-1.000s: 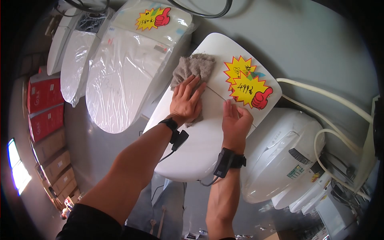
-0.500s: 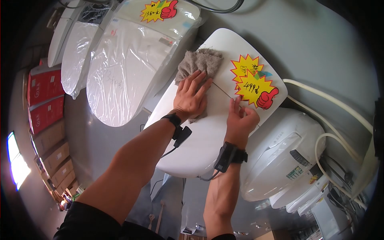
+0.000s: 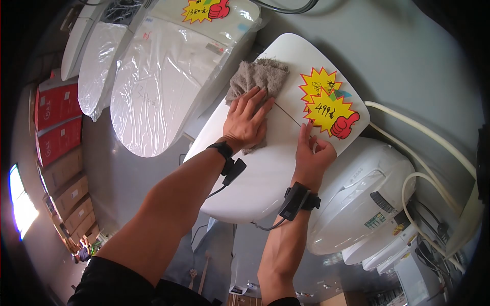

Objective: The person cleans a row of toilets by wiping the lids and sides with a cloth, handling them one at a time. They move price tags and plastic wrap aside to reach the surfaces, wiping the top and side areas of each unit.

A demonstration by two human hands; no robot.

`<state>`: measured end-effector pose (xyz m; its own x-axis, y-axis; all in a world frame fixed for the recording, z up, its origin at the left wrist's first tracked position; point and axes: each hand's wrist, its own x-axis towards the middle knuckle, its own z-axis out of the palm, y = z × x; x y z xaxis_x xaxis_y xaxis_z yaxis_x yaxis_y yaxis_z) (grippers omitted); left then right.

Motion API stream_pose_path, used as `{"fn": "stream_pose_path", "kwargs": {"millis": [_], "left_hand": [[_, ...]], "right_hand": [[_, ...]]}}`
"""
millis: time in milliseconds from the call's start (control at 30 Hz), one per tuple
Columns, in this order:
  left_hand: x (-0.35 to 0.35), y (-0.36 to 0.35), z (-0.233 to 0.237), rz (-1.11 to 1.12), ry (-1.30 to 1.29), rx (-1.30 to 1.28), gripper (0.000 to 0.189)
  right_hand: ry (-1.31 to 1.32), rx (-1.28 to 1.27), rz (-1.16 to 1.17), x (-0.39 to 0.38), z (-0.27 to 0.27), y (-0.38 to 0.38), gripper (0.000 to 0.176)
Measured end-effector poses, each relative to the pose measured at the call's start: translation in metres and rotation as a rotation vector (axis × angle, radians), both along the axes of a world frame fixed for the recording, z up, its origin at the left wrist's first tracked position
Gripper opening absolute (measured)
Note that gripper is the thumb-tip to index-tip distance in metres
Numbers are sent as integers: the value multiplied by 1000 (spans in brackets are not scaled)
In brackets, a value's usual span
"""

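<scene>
A white toilet seat lid [image 3: 255, 178] lies in front of me. My left hand [image 3: 246, 121] presses flat on a grey-brown cloth [image 3: 258, 75] spread on the lid's upper part. My right hand [image 3: 313, 152] rests on the lid's right side, fingers partly curled, fingertips touching the lower edge of a yellow and red starburst price sticker [image 3: 329, 104]. Both wrists wear black bands with small devices and cables.
A plastic-wrapped white seat [image 3: 158, 76] with its own price sticker [image 3: 204, 9] lies left of the lid, another wrapped one [image 3: 97, 66] beyond. A white seat unit [image 3: 362, 199] sits on the right with cream hoses [image 3: 423, 132]. Red boxes [image 3: 53, 122] and cardboard boxes stack at left.
My right hand moved up and right toward the price sticker, its fingers curling at the sticker's edge. My left hand and the cloth slid slightly up the lid.
</scene>
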<state>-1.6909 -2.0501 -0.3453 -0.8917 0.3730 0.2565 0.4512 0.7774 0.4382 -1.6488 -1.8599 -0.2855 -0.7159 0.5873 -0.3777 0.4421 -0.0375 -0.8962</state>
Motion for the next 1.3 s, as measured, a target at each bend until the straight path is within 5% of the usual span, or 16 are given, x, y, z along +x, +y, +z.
{"fn": "stream_pose_path", "kwargs": {"millis": [133,200,333,400,433,500,533,600,800,1033,1300], "left_hand": [[-1,0,0,0,8,2,70],[-1,0,1,2,-2,14,69],[-1,1,0,8,12,6,70],[-2,-1,0,-9,2,18,69],[-1,-1,1,-7,2,17,69],[-1,0,2,-6,2,23,69],[-1,0,2,-5,1,24,69],[0,0,1,-1,-6,15,69],[-1,-1,-2,-5,-10,12,68],[-1,-2,-2,0,-21,20,71],[-1,-2,1,-4,-31,33,68]], "right_hand": [[-33,31,4,2,-3,0,27],[80,-351,-286,7,-24,9,16],[174,-721,-545,-5,-12,14,9],[31,-171,-432,-23,27,4,19],[30,-172,-429,-24,19,14,19],[115,644,226,-38,-2,38,43],[115,645,227,-46,-9,40,43],[-34,1073,426,-64,-11,37,78],[-80,1240,547,-81,-18,27,116],[-171,1231,695,-94,-2,43,111],[-103,1224,850,-115,-1,59,84]]}}
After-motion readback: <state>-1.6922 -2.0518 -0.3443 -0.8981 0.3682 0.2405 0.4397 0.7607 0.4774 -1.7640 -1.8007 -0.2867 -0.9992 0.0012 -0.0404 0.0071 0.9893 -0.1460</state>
